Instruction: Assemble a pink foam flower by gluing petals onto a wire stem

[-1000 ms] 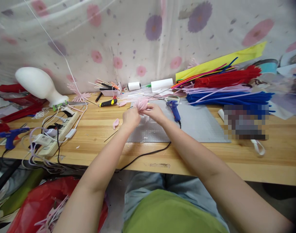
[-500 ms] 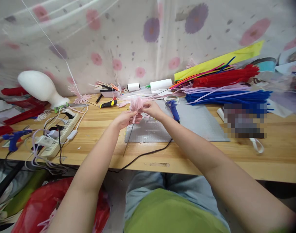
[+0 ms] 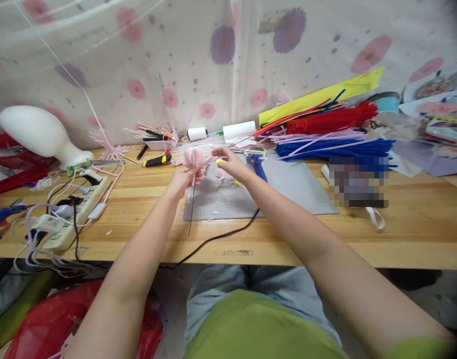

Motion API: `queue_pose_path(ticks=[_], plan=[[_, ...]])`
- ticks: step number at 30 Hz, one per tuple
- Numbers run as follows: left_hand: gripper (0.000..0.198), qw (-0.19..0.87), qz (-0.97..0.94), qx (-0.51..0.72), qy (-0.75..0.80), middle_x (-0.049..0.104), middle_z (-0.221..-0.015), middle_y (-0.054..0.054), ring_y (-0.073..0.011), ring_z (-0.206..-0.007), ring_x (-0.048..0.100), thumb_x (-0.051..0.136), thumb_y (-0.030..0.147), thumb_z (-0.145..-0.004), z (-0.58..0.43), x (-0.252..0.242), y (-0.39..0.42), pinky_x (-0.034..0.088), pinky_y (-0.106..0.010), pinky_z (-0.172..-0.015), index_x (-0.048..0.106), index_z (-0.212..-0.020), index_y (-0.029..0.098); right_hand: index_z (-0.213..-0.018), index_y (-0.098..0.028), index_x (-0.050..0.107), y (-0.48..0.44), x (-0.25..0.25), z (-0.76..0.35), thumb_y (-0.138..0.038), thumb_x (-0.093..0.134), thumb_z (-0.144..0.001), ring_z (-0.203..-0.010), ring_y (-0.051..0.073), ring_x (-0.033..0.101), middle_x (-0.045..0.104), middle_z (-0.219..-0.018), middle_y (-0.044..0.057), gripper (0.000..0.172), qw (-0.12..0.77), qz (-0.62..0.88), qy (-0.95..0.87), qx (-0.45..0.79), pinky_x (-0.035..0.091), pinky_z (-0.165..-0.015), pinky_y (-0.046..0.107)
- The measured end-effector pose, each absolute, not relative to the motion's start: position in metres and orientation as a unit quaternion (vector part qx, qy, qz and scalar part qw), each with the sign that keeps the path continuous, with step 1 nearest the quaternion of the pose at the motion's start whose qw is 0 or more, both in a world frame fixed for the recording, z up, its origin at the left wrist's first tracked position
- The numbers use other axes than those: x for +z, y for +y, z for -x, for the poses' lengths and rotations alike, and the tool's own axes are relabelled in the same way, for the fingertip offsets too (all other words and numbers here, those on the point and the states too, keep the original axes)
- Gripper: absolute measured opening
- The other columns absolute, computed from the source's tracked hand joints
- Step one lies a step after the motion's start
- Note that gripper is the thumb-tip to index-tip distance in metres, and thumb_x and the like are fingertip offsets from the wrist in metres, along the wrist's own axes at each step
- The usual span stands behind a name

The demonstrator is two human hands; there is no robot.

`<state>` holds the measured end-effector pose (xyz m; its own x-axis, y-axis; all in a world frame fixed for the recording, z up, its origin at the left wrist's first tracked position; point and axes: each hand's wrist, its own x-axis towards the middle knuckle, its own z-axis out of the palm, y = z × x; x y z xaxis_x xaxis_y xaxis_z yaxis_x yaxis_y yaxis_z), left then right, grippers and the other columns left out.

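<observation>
My left hand (image 3: 184,180) is closed around the dark, thin wire stem (image 3: 191,212) of a pink artificial flower (image 3: 196,158), just below its petals. The stem slants down past the fingers toward the table's front. To the right of the flower, my right hand (image 3: 228,162) hovers above the grey cutting mat (image 3: 288,192), fingers curved and apart. A small yellow thing shows by its fingertips; I cannot tell whether they touch it. Under that hand lie a loose pink petal (image 3: 219,173) and yellow bits (image 3: 236,184). Beside its wrist is a blue glue gun (image 3: 257,168).
A power strip (image 3: 77,214) with tangled cables and a white foam head (image 3: 45,132) stand left. A utility knife (image 3: 157,160) lies behind the flower. Red pipe cleaners (image 3: 337,118) and blue ones (image 3: 333,148) are piled back right. A black cord (image 3: 217,238) crosses the front.
My right hand has let go of the flower's petals and moved away from it to the right. The flower stays in my left hand, its stem now more upright. The view has shifted slightly right.
</observation>
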<state>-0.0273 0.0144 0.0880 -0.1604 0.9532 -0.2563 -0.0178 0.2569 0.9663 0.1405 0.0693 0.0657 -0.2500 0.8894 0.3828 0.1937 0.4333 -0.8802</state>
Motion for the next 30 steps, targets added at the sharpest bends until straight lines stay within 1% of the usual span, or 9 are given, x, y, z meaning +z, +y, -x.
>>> queue_pose_path(ticks=[4,8,12,15,19,22,25,27,30], plan=[[0.017,0.443,-0.401,0.438,0.672,0.058,-0.054,0.0,-0.0072,-0.043,0.054,0.052,0.015,-0.085,0.034,0.074,0.024,0.044,-0.018,-0.046,0.058,-0.07,0.01,-0.1,-0.015,0.06,0.075,0.056,-0.153,-0.007,0.05,-0.065,-0.097,0.02,0.06,0.066,-0.106,0.009,0.037,0.39,0.545,-0.669,0.322,0.044,-0.089,0.034],[0.019,0.4,-0.398,0.451,0.691,0.058,-0.058,0.0,-0.0087,-0.045,0.056,0.045,0.019,-0.088,0.029,0.046,0.038,0.048,-0.022,-0.05,0.056,-0.074,0.012,-0.109,-0.016,0.055,0.072,0.038,-0.146,-0.024,0.06,-0.073,-0.096,0.027,0.06,0.067,-0.099,0.013,0.037,0.278,0.622,-0.678,0.276,0.044,-0.085,0.038],[0.018,0.345,-0.461,0.367,0.73,0.066,-0.071,-0.008,-0.0183,-0.067,0.067,0.048,0.025,-0.086,0.025,0.039,0.041,0.051,-0.028,-0.063,0.059,-0.078,0.014,-0.108,-0.019,0.052,0.068,0.029,-0.138,-0.034,0.063,-0.076,-0.094,0.027,0.061,0.067,-0.097,0.012,0.037,0.291,0.63,-0.666,0.273,0.043,-0.082,0.036],[0.021,0.2,-0.55,0.287,0.758,0.068,-0.096,-0.018,-0.03,-0.099,0.064,0.053,0.031,-0.083,0.022,0.05,0.029,0.048,-0.039,-0.083,0.063,-0.088,0.014,-0.106,-0.021,0.051,0.066,0.032,-0.143,-0.028,0.059,-0.077,-0.088,0.023,0.061,0.066,-0.094,0.007,0.031,0.327,0.638,-0.638,0.282,0.043,-0.078,0.033],[0.039,0.03,-0.587,0.366,0.721,0.055,-0.127,-0.018,-0.0258,-0.119,0.052,0.048,0.022,-0.084,0.004,0.061,0.004,0.039,-0.039,-0.099,0.051,-0.122,0.016,-0.102,-0.021,0.052,0.06,0.035,-0.153,-0.015,0.055,-0.068,-0.082,0.019,0.059,0.064,-0.089,0.003,0.034,0.377,0.624,-0.64,0.243,0.042,-0.074,0.031],[0.044,0.078,-0.679,0.356,0.637,0.058,-0.124,-0.014,-0.0233,-0.11,0.056,0.057,0.021,-0.078,-0.019,0.056,-0.009,0.039,-0.037,-0.099,0.052,-0.121,0.017,-0.094,-0.021,0.054,0.051,0.034,-0.156,-0.014,0.055,-0.065,-0.078,0.018,0.057,0.062,-0.084,0.001,0.03,0.399,0.6,-0.65,0.242,0.042,-0.072,0.03],[0.022,0.196,-0.704,0.322,0.602,0.068,-0.099,-0.01,-0.0234,-0.094,0.062,0.06,0.026,-0.077,-0.038,0.042,-0.013,0.045,-0.034,-0.086,0.064,-0.097,0.019,-0.081,-0.02,0.055,0.041,0.033,-0.158,-0.023,0.059,-0.067,-0.071,0.015,0.055,0.061,-0.077,0.001,0.014,0.422,0.561,-0.639,0.315,0.043,-0.069,0.028],[0.013,0.25,-0.665,0.358,0.606,0.069,-0.083,-0.007,-0.0226,-0.085,0.064,0.057,0.027,-0.08,-0.044,0.031,-0.011,0.046,-0.033,-0.08,0.066,-0.084,0.019,-0.075,-0.02,0.054,0.036,0.032,-0.16,-0.033,0.063,-0.067,-0.066,0.014,0.054,0.06,-0.072,0.0,0.018,0.448,0.506,-0.618,0.402,0.043,-0.065,0.027],[0.012,0.391,-0.587,0.436,0.56,0.067,-0.069,-0.002,-0.0166,-0.068,0.063,0.058,0.026,-0.08,-0.047,0.018,-0.007,0.048,-0.028,-0.07,0.067,-0.08,0.018,-0.074,-0.019,0.051,0.034,0.029,-0.166,-0.04,0.066,-0.065,-0.064,0.011,0.053,0.057,-0.069,-0.002,0.027,0.5,0.449,-0.552,0.494,0.044,-0.064,0.025]])
